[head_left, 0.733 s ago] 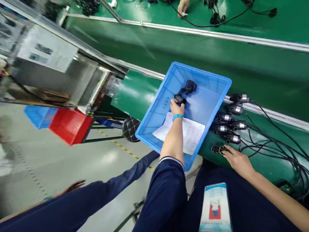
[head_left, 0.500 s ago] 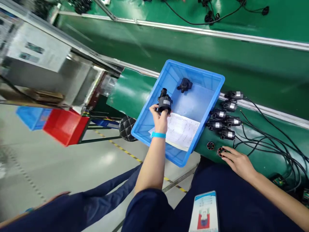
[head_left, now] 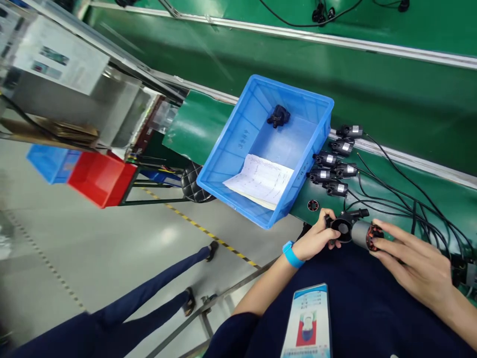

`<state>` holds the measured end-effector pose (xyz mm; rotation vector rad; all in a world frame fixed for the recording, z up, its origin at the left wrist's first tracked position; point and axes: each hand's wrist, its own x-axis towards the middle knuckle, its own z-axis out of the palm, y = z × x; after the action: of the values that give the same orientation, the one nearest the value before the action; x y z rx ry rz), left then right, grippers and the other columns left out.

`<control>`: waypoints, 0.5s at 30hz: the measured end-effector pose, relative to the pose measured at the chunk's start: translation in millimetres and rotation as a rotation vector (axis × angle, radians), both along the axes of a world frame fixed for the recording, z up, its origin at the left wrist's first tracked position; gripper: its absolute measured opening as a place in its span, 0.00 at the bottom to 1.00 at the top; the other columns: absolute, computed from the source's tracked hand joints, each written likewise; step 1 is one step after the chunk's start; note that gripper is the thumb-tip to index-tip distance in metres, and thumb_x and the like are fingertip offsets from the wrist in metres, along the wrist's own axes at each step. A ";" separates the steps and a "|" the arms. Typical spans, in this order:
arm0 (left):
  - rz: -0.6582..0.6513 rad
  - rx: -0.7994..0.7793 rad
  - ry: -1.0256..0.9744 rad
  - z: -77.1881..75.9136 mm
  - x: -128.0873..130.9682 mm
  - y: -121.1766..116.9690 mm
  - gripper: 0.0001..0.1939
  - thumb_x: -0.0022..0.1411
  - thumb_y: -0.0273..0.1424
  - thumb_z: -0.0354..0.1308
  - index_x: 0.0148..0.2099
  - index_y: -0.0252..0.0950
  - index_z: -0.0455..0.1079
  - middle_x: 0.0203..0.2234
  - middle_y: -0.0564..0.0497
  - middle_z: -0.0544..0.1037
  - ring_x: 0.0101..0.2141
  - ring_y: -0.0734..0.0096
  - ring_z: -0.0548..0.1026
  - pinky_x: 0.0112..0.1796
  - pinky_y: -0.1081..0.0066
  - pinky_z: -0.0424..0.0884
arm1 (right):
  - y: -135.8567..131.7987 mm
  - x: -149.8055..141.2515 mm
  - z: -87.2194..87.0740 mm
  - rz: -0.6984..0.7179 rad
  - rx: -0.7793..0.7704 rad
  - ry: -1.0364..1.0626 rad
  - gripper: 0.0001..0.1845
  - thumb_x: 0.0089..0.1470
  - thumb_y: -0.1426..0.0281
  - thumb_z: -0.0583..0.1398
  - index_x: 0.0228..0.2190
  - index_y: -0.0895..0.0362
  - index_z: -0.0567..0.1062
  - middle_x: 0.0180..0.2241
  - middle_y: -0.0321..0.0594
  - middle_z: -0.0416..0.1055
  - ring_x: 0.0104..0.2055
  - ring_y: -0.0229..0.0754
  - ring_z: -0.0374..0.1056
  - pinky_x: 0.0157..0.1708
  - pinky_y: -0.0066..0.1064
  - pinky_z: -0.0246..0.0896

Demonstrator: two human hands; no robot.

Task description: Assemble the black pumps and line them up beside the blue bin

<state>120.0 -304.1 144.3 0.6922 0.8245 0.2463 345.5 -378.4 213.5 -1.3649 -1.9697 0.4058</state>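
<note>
My left hand (head_left: 316, 239), with a blue wristband, grips a black pump housing (head_left: 345, 226) in front of my lap. My right hand (head_left: 413, 261) pinches a small round part with copper windings (head_left: 373, 236) and holds it against the grey end of that housing. Just beyond lies a row of finished black pumps (head_left: 333, 161) with silver labels and black cables on the green bench. A blue crate (head_left: 316, 102) sits to the left, holding one black pump part (head_left: 278, 116) and a printed sheet (head_left: 261, 180).
A small round part (head_left: 313, 205) lies on the bench edge by the crate. A green conveyor belt (head_left: 372, 94) runs behind. A phone (head_left: 307, 320) rests on my lap. Another person's legs (head_left: 149, 303) stand at the lower left, near red and blue bins (head_left: 100, 179).
My left hand lifted a pump housing out of the crate and carried it right to my lap. My right hand left the bench with a round part and met the housing.
</note>
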 end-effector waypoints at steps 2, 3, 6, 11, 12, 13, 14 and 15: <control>-0.082 0.081 0.031 3.7 3.7 -0.6 0.17 0.61 0.38 0.55 0.46 0.43 0.49 0.27 0.59 0.66 0.25 0.77 0.69 0.27 0.76 0.60 | -1.4 1.8 -1.8 0.056 -0.005 -0.035 0.16 0.56 0.78 0.66 0.47 0.58 0.76 0.56 0.46 0.71 0.52 0.40 0.72 0.52 0.31 0.69; -0.120 0.124 0.056 6.3 4.3 -0.1 0.16 0.65 0.42 0.52 0.46 0.42 0.49 0.26 0.60 0.64 0.25 0.77 0.67 0.27 0.74 0.60 | -1.6 3.3 -3.3 0.079 -0.011 -0.061 0.16 0.57 0.78 0.65 0.48 0.58 0.75 0.56 0.46 0.71 0.52 0.40 0.72 0.51 0.31 0.70; -0.195 0.318 0.195 13.2 6.4 1.5 0.19 0.70 0.52 0.40 0.44 0.41 0.52 0.26 0.60 0.60 0.26 0.75 0.62 0.31 0.69 0.63 | -1.5 9.7 -9.3 0.139 -0.036 -0.168 0.15 0.60 0.77 0.63 0.49 0.58 0.75 0.58 0.46 0.69 0.46 0.40 0.73 0.42 0.34 0.71; -0.277 0.567 0.322 13.8 15.2 5.0 0.18 0.73 0.48 0.36 0.39 0.41 0.54 0.29 0.57 0.60 0.31 0.72 0.61 0.38 0.66 0.63 | -0.9 22.7 -24.3 0.273 -0.107 -0.227 0.15 0.63 0.77 0.57 0.50 0.55 0.75 0.60 0.41 0.68 0.35 0.37 0.72 0.32 0.34 0.71; -0.310 0.587 0.310 12.9 16.1 6.4 0.18 0.74 0.47 0.34 0.38 0.41 0.53 0.30 0.57 0.60 0.32 0.71 0.61 0.39 0.66 0.63 | -1.2 24.6 -27.6 0.289 -0.139 -0.192 0.15 0.64 0.76 0.57 0.50 0.53 0.75 0.60 0.40 0.68 0.39 0.38 0.73 0.36 0.34 0.72; -0.345 0.603 0.294 12.2 16.6 7.9 0.18 0.74 0.46 0.33 0.37 0.41 0.53 0.30 0.57 0.59 0.32 0.71 0.61 0.39 0.66 0.62 | -1.8 25.9 -30.7 0.302 -0.171 -0.153 0.15 0.65 0.74 0.57 0.50 0.52 0.75 0.60 0.39 0.68 0.43 0.38 0.74 0.40 0.34 0.73; -0.381 0.616 0.280 11.5 16.5 9.4 0.17 0.74 0.45 0.33 0.37 0.41 0.52 0.30 0.57 0.59 0.32 0.71 0.61 0.39 0.66 0.62 | -2.9 26.3 -33.4 0.312 -0.204 -0.121 0.14 0.65 0.73 0.57 0.51 0.50 0.75 0.60 0.38 0.68 0.48 0.39 0.73 0.44 0.34 0.73; -0.414 0.627 0.273 11.0 16.2 10.9 0.17 0.74 0.44 0.32 0.37 0.41 0.52 0.30 0.57 0.59 0.31 0.71 0.61 0.39 0.66 0.61 | -4.3 25.7 -35.6 0.312 -0.233 -0.099 0.14 0.66 0.72 0.57 0.51 0.50 0.74 0.60 0.37 0.67 0.52 0.39 0.72 0.48 0.35 0.72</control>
<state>136.2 -293.2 155.3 1.4895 0.8425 0.0268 371.2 -382.7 177.9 -1.2339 -2.2836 0.7453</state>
